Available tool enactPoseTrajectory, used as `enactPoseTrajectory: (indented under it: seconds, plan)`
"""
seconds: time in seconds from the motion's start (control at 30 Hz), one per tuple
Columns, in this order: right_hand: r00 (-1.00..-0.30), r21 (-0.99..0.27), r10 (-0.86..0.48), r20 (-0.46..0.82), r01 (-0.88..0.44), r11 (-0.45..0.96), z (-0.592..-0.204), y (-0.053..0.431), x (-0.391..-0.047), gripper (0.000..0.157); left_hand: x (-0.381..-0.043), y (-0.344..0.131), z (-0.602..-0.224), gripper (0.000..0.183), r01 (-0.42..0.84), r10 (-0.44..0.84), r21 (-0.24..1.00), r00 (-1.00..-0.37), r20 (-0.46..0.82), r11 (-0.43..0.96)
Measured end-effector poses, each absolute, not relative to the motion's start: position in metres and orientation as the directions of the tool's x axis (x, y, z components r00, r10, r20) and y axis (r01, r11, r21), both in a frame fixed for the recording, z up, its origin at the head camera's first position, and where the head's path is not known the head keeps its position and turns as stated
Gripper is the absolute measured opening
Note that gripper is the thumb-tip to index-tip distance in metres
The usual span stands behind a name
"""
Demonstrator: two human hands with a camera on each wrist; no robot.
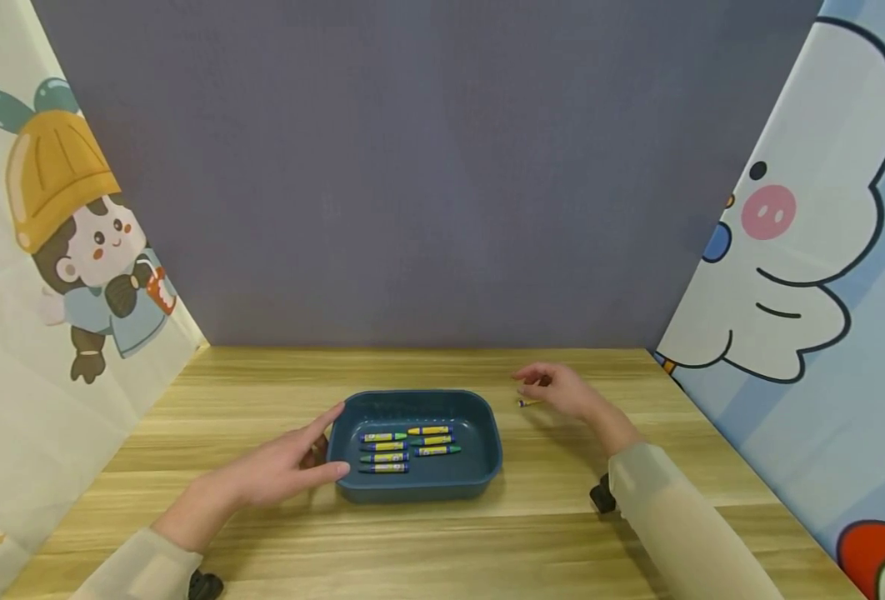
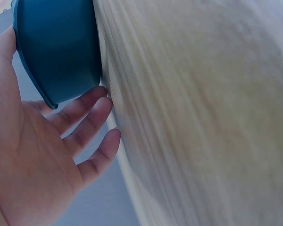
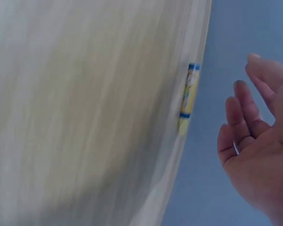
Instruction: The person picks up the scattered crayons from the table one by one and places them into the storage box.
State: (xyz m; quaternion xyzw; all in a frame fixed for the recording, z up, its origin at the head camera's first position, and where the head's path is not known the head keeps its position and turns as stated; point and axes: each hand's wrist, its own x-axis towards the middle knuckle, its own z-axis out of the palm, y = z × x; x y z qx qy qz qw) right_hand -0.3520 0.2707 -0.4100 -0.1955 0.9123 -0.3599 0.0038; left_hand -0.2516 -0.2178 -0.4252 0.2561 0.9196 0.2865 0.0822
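A dark teal plastic tray (image 1: 416,492) stands on the wooden table, with several crayons (image 1: 384,457) in yellow wrappers lying inside it in two columns. My left hand (image 1: 292,462) rests at the tray's left end, thumb at the near corner and index finger at the far corner. In the left wrist view, its fingers reach loosely about the teal wall (image 2: 61,52). To the right of the tray, one yellow crayon (image 3: 188,92) lies on the tabletop. Just over it hovers my right hand (image 1: 566,392), its fingers loosely bent and holding nothing; part of the crayon is hidden in the head view.
A plain grey panel (image 1: 427,175) rises behind the table (image 1: 277,542). Printed cloths with cartoon figures flank it, a yellow-hatted child (image 1: 105,242) at left and a white character (image 1: 810,208) at right. Both wrists carry small black devices.
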Motion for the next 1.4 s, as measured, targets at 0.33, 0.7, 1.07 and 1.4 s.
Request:
enactPoseTrajectory:
  seconds: [0.33,0.7,1.07,1.4]
  plan:
    - [-0.937,-0.637,-0.347,0.044,-0.294,0.713,-0.424,0.293,-0.362,0.038,-0.251,-0.218,-0.424,0.093,0.417,0.519,0.58,-0.855,-0.011,0.699]
    - [-0.935,-0.522,-0.354,-0.027,-0.289,0.803,-0.426,0.294,-0.362,0.038,-0.25,-0.218,-0.424,0.093,0.408,0.507,0.571,-0.862,-0.016,0.712]
    - [-0.951,-0.508,-0.304,-0.055,-0.236,0.828,-0.427,0.294,-0.358,0.028,-0.252,-0.218,-0.425,0.093,0.411,0.515,0.578,-0.857,-0.019,0.705]
    - [-0.956,-0.458,-0.286,-0.062,-0.228,0.859,-0.426,0.297,-0.354,0.026,-0.248,-0.217,-0.422,0.093,0.412,0.505,0.548,-0.863,-0.021,0.728]
